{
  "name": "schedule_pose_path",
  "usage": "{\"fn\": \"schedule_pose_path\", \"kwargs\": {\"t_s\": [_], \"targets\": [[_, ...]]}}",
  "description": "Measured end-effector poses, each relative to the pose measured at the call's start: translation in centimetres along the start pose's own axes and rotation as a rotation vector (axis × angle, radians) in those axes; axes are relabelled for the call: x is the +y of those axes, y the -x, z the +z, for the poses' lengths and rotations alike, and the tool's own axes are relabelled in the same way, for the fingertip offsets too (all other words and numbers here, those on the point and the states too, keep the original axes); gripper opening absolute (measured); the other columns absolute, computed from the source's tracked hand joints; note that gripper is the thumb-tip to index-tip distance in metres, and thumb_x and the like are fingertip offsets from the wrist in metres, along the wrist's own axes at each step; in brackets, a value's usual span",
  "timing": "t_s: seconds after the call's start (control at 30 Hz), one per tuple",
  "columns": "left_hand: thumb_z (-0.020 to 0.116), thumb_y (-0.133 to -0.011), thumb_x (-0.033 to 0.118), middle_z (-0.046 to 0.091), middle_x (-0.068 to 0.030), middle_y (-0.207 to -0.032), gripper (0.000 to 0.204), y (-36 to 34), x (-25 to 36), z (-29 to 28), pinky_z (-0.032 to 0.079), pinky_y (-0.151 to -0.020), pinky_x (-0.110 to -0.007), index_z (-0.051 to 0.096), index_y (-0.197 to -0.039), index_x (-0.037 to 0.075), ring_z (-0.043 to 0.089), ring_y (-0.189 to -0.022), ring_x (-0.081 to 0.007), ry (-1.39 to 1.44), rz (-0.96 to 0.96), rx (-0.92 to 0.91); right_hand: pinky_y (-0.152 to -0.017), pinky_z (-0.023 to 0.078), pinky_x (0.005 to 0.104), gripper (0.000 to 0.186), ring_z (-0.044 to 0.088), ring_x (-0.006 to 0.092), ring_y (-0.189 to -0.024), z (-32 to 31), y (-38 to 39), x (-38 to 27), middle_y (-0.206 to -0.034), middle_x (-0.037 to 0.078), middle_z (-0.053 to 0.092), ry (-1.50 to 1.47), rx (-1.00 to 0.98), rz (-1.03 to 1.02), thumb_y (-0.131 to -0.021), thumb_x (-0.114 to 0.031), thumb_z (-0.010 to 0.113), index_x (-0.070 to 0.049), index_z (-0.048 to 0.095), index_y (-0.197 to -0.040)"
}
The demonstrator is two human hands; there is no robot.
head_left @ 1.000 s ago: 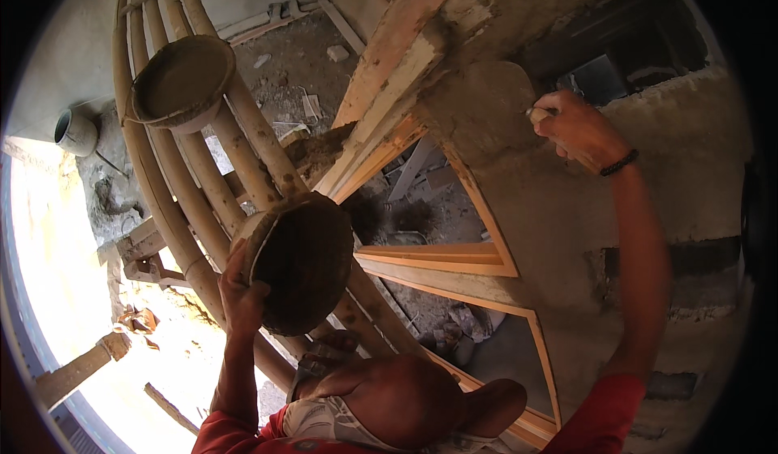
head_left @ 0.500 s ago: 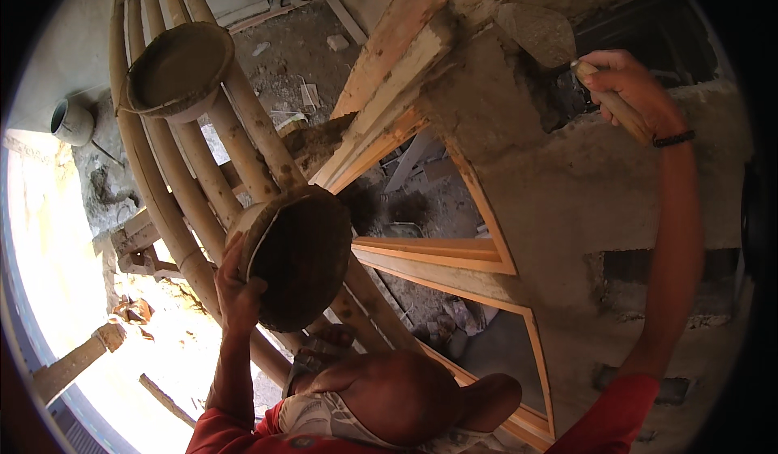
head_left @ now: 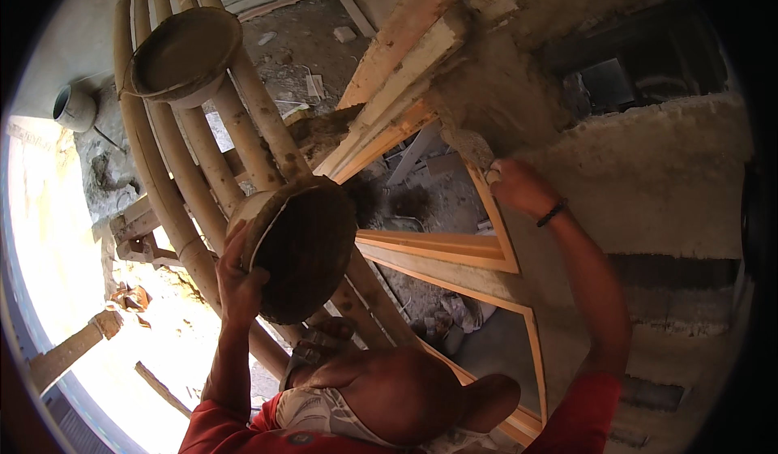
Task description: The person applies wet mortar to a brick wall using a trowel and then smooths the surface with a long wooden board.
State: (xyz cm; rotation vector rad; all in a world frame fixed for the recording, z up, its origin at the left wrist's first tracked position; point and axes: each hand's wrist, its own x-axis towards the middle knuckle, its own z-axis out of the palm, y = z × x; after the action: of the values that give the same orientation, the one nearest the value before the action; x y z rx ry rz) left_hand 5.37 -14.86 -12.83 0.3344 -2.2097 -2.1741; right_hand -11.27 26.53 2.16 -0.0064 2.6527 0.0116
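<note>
My left hand (head_left: 241, 271) grips the rim of a round mortar-crusted pan (head_left: 306, 251), tilted over the bamboo poles with its dark inside showing. My right hand (head_left: 521, 186) is closed on the handle of a trowel (head_left: 465, 141), whose mortar-covered blade lies against the rough plastered wall beside the top of a wooden window frame (head_left: 498, 227). A second pan (head_left: 180, 61), holding grey wet mix, rests farther up the bamboo poles (head_left: 162, 178).
Slanting timber beams (head_left: 397, 65) cross the upper middle. A dark recess (head_left: 673, 57) interrupts the wall at right. A grey bucket (head_left: 75, 109) lies at the upper left, above a brightly lit area. Rubble covers the floor (head_left: 284, 40).
My right hand rose rightward with the trowel to the dark recess, then moved down and left to the frame's edge. My left hand and pan shifted slightly upward in the view.
</note>
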Motion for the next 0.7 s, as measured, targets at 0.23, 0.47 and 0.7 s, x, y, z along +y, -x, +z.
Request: {"fn": "schedule_pose_path", "kwargs": {"t_s": [0.23, 0.47, 0.7], "targets": [[0.053, -0.053, 0.001, 0.050, -0.0201, -0.139, 0.076, 0.2, -0.2, 0.0, 0.029, -0.114, -0.038, 0.057, -0.129, -0.001, 0.038, -0.138, -0.0299, 0.056, -0.048, 0.016, -0.063, 0.051, 0.0372, 0.040, 0.063, 0.0239, -0.064, -4.5, -3.2, -2.0, -0.084, 0.018, 0.066, -0.309, 0.059, 0.142, -0.082, -0.014, 0.061, 0.008, 0.059, -0.115], [0.054, -0.054, 0.003, 0.050, -0.0212, -0.138, 0.075, 0.3, -0.4, 0.1, 0.030, -0.113, -0.038, 0.057, -0.129, -0.002, 0.041, -0.136, -0.0299, 0.040, -0.021, 0.016, -0.050, 0.046, 0.0308, 0.037, 0.056, 0.0143, -0.053, -9.9, -1.1, -3.5, -0.077, 0.009, 0.062, -0.407, 0.121, 0.149, -0.084, -0.015, 0.062, 0.005, 0.060, -0.115], [0.054, -0.054, 0.005, 0.049, -0.0215, -0.139, 0.076, 0.1, -0.3, -0.1, 0.030, -0.113, -0.038, 0.056, -0.130, -0.002, 0.041, -0.136, -0.0304, 0.058, -0.026, 0.019, -0.046, 0.043, 0.0275, 0.043, 0.053, 0.0104, -0.052, -10.3, 3.6, -2.1, -0.079, 0.007, 0.060, -0.468, 0.427, 0.007, -0.087, -0.017, 0.062, 0.004, 0.055, -0.124]]}}
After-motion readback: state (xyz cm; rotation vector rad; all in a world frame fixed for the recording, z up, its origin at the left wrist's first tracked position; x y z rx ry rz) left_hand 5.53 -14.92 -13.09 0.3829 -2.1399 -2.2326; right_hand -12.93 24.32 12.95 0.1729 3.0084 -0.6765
